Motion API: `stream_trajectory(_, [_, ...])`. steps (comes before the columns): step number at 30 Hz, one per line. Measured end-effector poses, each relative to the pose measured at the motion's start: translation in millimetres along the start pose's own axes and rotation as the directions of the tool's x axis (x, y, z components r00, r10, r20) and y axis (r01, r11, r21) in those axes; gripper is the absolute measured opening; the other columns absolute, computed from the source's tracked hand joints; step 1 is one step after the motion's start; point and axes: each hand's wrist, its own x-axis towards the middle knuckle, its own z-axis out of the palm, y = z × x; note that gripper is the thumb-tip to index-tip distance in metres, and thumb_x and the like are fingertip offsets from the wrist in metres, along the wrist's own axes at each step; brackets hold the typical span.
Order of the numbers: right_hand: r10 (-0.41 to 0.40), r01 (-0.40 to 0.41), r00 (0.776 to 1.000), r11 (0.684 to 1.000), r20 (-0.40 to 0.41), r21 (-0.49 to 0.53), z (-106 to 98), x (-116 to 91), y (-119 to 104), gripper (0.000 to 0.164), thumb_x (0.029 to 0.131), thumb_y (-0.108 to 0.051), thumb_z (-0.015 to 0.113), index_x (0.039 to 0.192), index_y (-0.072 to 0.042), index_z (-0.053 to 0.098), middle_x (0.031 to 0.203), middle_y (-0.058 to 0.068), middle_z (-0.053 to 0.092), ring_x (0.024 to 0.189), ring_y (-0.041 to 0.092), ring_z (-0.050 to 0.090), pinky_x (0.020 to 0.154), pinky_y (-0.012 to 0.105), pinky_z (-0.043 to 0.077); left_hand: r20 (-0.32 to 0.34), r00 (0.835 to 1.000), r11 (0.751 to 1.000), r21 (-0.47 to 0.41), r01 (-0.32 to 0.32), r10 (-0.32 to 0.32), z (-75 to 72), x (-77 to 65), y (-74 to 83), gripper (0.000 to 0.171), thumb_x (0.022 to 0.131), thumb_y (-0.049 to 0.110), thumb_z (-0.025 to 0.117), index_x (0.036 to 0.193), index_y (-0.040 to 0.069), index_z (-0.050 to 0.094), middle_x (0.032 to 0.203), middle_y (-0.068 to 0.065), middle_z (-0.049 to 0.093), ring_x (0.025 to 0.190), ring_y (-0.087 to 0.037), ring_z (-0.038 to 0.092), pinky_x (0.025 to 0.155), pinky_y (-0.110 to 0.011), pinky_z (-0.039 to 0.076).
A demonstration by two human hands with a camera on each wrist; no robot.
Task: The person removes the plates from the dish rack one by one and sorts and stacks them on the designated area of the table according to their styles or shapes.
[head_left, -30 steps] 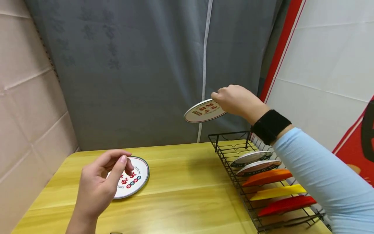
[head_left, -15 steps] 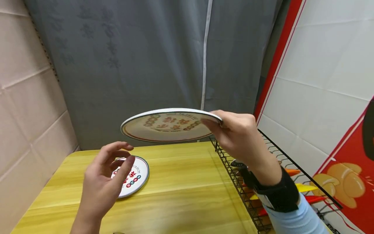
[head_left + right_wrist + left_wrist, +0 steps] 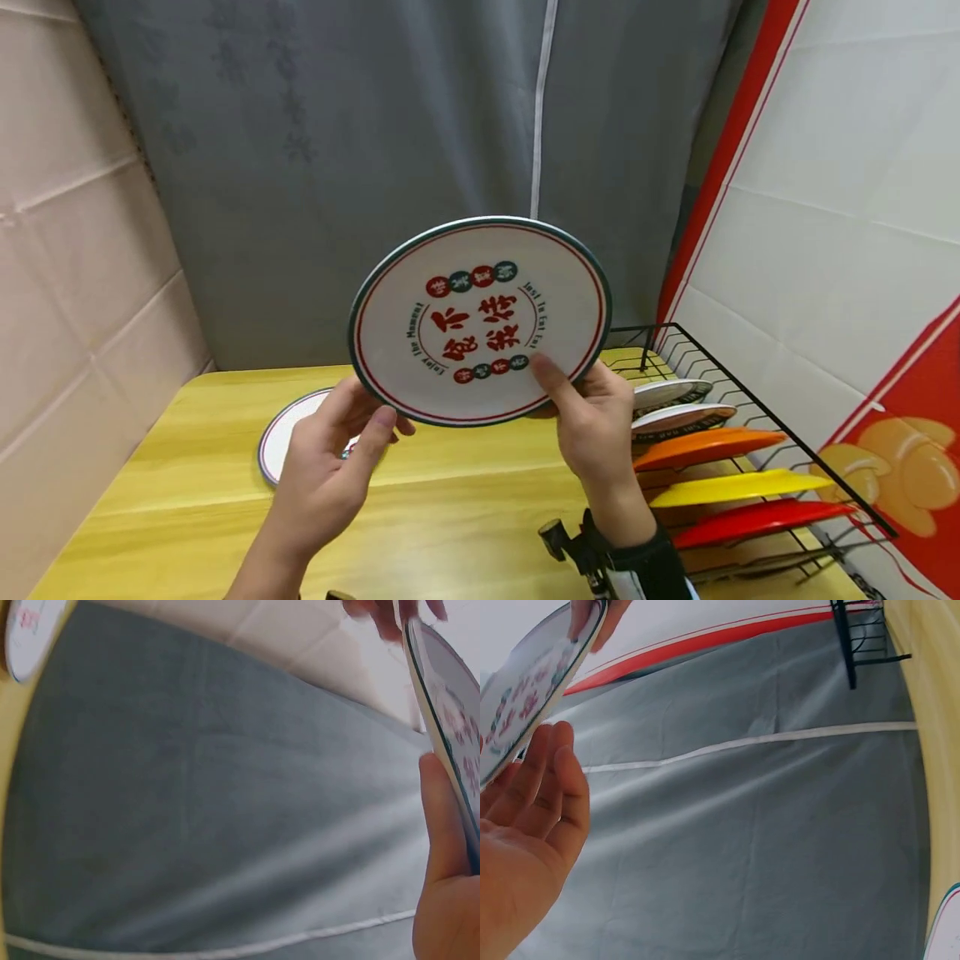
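A round white plate (image 3: 480, 321) with a dark green rim, a thin red ring and red lettering is held up above the table, its printed face tilted toward me. My right hand (image 3: 596, 417) grips its lower right edge, thumb on the face and fingers behind. At the lower left edge, my left hand (image 3: 330, 467) has its thumb at the front of the rim and its fingers behind. In the left wrist view those left fingers (image 3: 566, 780) lie along the back of the plate (image 3: 532, 697). Another white plate (image 3: 281, 429) lies on the table, partly hidden by my left hand.
A black wire rack (image 3: 738, 371) stands at the right of the wooden table (image 3: 442, 517). White plates (image 3: 675, 421), an orange plate (image 3: 708, 446), a yellow plate (image 3: 738, 487) and a red plate (image 3: 765, 521) lean in it. A grey curtain (image 3: 337, 183) hangs behind.
My right hand has brought the plate from above the rack leftward and nearer, turning its printed face toward me. My left hand has moved right and up to the plate's edge.
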Motion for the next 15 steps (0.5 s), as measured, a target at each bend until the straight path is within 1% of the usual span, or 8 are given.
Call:
stream_trajectory(1, [0.030, -0.030, 1.000, 0.999, -0.007, 0.025, 2, -2, 5, 0.026, 0.103, 0.007, 0.061, 0.128, 0.013, 0.066, 0.111, 0.000, 0.082, 0.096, 0.019, 0.082, 0.074, 0.040, 0.067, -0.012, 1.000, 1.000, 0.002, 0.001, -0.001, 2.3, 0.7, -1.8, 0.027, 0.102, -0.011, 0.057, 0.124, 0.003, 0.065, 0.097, -0.004, 0.073, 0.078, -0.013, 0.072, 0.070, -0.024, 0.060])
stream_trajectory(3, [0.101, -0.101, 0.995, 0.994, -0.020, 0.031, 6, -5, 13, 0.027, 0.104, 0.006, 0.060, 0.130, 0.013, 0.065, 0.109, -0.002, 0.082, 0.094, 0.019, 0.083, 0.071, 0.040, 0.066, -0.040, 0.999, 1.000, 0.014, 0.028, -0.027, 5.6, 2.3, -5.8, 0.021, 0.104, -0.007, 0.057, 0.120, 0.004, 0.066, 0.093, -0.005, 0.073, 0.074, -0.012, 0.071, 0.067, -0.025, 0.061])
stream_trajectory(5, [0.175, -0.175, 0.984, 0.985, -0.022, 0.010, 8, -7, 20, 0.028, 0.106, 0.002, 0.059, 0.131, 0.012, 0.064, 0.106, -0.005, 0.081, 0.092, 0.018, 0.083, 0.069, 0.039, 0.066, -0.068, 0.995, 0.997, 0.028, 0.069, -0.067, 7.6, 3.7, -10.2, 0.016, 0.107, -0.003, 0.056, 0.117, 0.003, 0.066, 0.089, -0.006, 0.074, 0.070, -0.011, 0.070, 0.064, -0.026, 0.061])
stream_trajectory(7, [0.231, -0.232, 0.973, 0.972, -0.025, -0.043, 8, -7, 25, 0.028, 0.107, -0.002, 0.061, 0.131, 0.010, 0.065, 0.102, -0.009, 0.081, 0.090, 0.017, 0.082, 0.069, 0.038, 0.067, -0.076, 0.991, 0.992, 0.051, 0.118, -0.114, 8.4, 4.2, -14.3, 0.013, 0.109, 0.002, 0.055, 0.117, 0.004, 0.066, 0.086, -0.005, 0.075, 0.068, -0.010, 0.070, 0.064, -0.027, 0.062])
stream_trajectory(8, [0.247, -0.248, 0.969, 0.966, -0.025, -0.069, 8, -7, 26, 0.027, 0.106, -0.004, 0.062, 0.130, 0.009, 0.066, 0.101, -0.010, 0.081, 0.090, 0.016, 0.082, 0.070, 0.037, 0.067, -0.076, 0.988, 0.988, 0.061, 0.139, -0.135, 8.5, 4.0, -16.0, 0.012, 0.109, 0.003, 0.055, 0.117, 0.004, 0.065, 0.086, -0.004, 0.075, 0.068, -0.009, 0.070, 0.064, -0.027, 0.062])
stream_trajectory(10, [0.259, -0.260, 0.966, 0.960, -0.021, -0.105, 6, -6, 27, 0.027, 0.106, -0.005, 0.063, 0.129, 0.008, 0.067, 0.099, -0.011, 0.080, 0.088, 0.016, 0.082, 0.069, 0.037, 0.067, -0.067, 0.987, 0.985, 0.076, 0.154, -0.149, 8.8, 3.1, -18.9, 0.013, 0.110, 0.004, 0.055, 0.118, 0.004, 0.064, 0.086, -0.003, 0.076, 0.067, -0.009, 0.070, 0.065, -0.027, 0.063])
stream_trajectory(12, [0.256, -0.255, 0.967, 0.959, -0.013, -0.120, 4, -6, 27, 0.026, 0.106, -0.005, 0.063, 0.129, 0.007, 0.067, 0.099, -0.011, 0.080, 0.088, 0.016, 0.082, 0.068, 0.038, 0.067, -0.055, 0.989, 0.986, 0.092, 0.140, -0.135, 9.0, 2.2, -21.0, 0.014, 0.109, 0.003, 0.055, 0.120, 0.004, 0.064, 0.086, -0.003, 0.076, 0.067, -0.009, 0.071, 0.066, -0.027, 0.063])
stream_trajectory(15, [0.244, -0.240, 0.969, 0.963, 0.022, -0.121, 3, -5, 27, 0.027, 0.106, -0.005, 0.062, 0.131, 0.005, 0.067, 0.104, -0.009, 0.081, 0.091, 0.018, 0.083, 0.070, 0.039, 0.067, -0.053, 0.994, 0.990, 0.096, 0.098, -0.093, 9.4, 2.8, -23.1, 0.016, 0.109, 0.001, 0.054, 0.123, 0.003, 0.062, 0.087, -0.005, 0.078, 0.066, -0.008, 0.072, 0.066, -0.026, 0.063])
